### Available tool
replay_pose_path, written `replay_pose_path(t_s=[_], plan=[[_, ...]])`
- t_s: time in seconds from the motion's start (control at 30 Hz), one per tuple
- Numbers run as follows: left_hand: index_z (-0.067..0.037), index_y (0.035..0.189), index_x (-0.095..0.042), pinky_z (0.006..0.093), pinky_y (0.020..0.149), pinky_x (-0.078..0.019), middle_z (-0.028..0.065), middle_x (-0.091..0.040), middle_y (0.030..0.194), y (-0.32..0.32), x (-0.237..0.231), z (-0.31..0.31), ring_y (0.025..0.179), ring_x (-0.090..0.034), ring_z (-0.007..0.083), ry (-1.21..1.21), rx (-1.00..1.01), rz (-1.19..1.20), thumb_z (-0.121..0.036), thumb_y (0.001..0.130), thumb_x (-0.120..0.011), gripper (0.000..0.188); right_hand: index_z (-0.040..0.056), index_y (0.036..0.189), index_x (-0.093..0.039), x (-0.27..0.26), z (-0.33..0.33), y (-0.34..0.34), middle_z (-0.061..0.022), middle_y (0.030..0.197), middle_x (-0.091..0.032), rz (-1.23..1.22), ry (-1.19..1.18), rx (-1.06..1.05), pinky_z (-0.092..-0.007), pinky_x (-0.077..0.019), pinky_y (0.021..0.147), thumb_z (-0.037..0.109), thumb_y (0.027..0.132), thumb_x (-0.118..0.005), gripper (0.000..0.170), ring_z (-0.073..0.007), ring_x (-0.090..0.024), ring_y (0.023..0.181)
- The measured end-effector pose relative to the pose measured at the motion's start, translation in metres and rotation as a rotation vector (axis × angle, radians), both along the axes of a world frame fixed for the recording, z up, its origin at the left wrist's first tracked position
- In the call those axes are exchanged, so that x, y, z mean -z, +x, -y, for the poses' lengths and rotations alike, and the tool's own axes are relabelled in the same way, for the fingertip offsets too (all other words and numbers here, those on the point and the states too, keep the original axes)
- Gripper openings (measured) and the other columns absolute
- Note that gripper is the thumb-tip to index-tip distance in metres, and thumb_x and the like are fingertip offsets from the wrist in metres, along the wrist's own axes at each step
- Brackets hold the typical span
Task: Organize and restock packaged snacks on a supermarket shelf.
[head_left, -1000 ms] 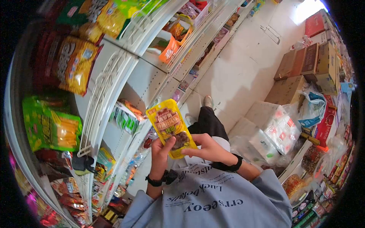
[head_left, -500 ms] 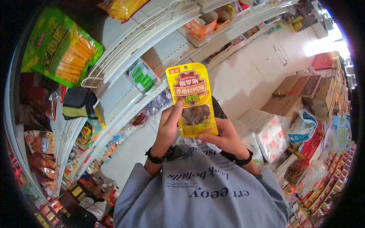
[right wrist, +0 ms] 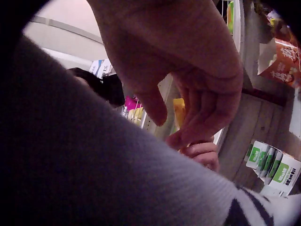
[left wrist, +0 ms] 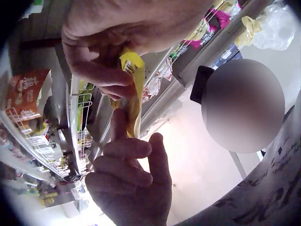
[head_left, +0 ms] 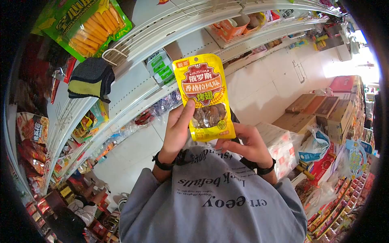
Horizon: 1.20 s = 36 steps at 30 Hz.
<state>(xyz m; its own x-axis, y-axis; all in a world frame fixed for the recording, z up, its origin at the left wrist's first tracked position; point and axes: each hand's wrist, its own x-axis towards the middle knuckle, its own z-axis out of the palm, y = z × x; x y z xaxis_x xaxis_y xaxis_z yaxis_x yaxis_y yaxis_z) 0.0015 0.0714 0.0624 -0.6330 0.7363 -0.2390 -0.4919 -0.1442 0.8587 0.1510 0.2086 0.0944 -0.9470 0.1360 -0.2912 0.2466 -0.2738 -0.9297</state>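
Observation:
A yellow snack packet (head_left: 202, 97) with a red label and a window showing brown pieces stands upright, its front toward the head camera. My left hand (head_left: 177, 127) grips its left edge, thumb on the front; the fingers are hidden behind it there. In the left wrist view, the left hand (left wrist: 122, 28) holds the packet (left wrist: 137, 89) seen edge-on. My right hand (head_left: 249, 143) is at the lower right corner, thumb just below the bottom edge. A finger of the right hand (left wrist: 131, 183) touches the packet's side, its thumb standing apart. The right wrist view shows the right hand (right wrist: 188, 61) loosely bent.
White shelves (head_left: 184, 46) run along the left, with a green snack bag (head_left: 91, 28), a dark glove-like item (head_left: 91, 79) and a green-and-white box (head_left: 160, 68). Cardboard boxes (head_left: 298, 121) and wrapped white packs (head_left: 275, 141) stand on the right beside the tiled floor (head_left: 259, 91).
The packet has come up higher and more upright, facing the head camera. My right thumb has slipped from its front to below its edge. The head view has turned, shifting the shelves.

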Motion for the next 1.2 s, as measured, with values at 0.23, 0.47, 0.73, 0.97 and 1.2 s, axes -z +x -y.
replay_pose_path(t_s=[0.23, 0.47, 0.73, 0.97, 1.2], plan=[[0.004, 0.117, -0.056, 0.0246, 0.086, -0.0418, 0.0053, -0.062, 0.108, -0.003, -0.004, 0.005, 0.097, -0.054, 0.0081, 0.041, -0.034, -0.038, -0.026, 0.101, -0.041, 0.038, -0.003, 0.1, -0.062, -0.007, -0.001, -0.009, -0.0049, 0.086, -0.067, -0.05, 0.066, -0.019, -0.0242, -0.0479, 0.065, 0.011, 0.091, -0.057, 0.017, -0.0091, -0.059, 0.07], [0.004, 0.118, -0.055, 0.0248, 0.087, -0.0414, 0.0056, -0.061, 0.112, -0.005, -0.013, 0.009, 0.099, -0.054, 0.0085, 0.097, -0.119, 0.018, -0.027, 0.101, -0.04, 0.038, -0.0021, 0.099, -0.062, -0.014, 0.004, -0.022, -0.0049, 0.082, -0.067, -0.101, 0.188, -0.068, -0.0248, -0.048, 0.064, 0.01, 0.092, -0.056, 0.015, -0.0103, -0.06, 0.068], [0.003, 0.122, -0.05, 0.0255, 0.091, -0.0406, 0.0067, -0.059, 0.115, -0.003, -0.007, 0.016, 0.104, -0.054, 0.0106, 0.137, -0.157, 0.081, -0.024, 0.099, -0.044, 0.036, -0.0023, 0.101, -0.061, -0.02, 0.008, -0.025, -0.0068, 0.081, -0.067, -0.089, 0.357, -0.099, -0.0255, -0.0485, 0.062, 0.006, 0.091, -0.054, 0.014, -0.0118, -0.063, 0.066], [-0.001, 0.127, -0.043, 0.029, 0.091, -0.0448, 0.0051, -0.058, 0.118, 0.001, -0.024, 0.016, 0.107, -0.056, 0.0124, 0.136, -0.018, -0.14, 0.003, 0.077, -0.069, 0.056, -0.0039, 0.103, -0.061, -0.025, 0.007, -0.017, -0.0084, 0.077, -0.067, -0.04, 0.192, -0.035, -0.0253, -0.0502, 0.06, 0.004, 0.092, -0.052, 0.017, -0.0122, -0.063, 0.064], [0.001, 0.125, -0.046, 0.0286, 0.088, -0.0479, 0.0082, -0.061, 0.116, -0.002, -0.027, 0.015, 0.103, -0.059, 0.014, 0.138, 0.042, -0.101, 0.004, 0.078, -0.068, 0.051, -0.0096, 0.097, -0.063, -0.03, 0.006, -0.014, -0.0137, 0.076, -0.067, -0.015, 0.15, -0.055, -0.0274, -0.0526, 0.06, 0.007, 0.092, -0.052, 0.02, -0.0173, -0.065, 0.065]])
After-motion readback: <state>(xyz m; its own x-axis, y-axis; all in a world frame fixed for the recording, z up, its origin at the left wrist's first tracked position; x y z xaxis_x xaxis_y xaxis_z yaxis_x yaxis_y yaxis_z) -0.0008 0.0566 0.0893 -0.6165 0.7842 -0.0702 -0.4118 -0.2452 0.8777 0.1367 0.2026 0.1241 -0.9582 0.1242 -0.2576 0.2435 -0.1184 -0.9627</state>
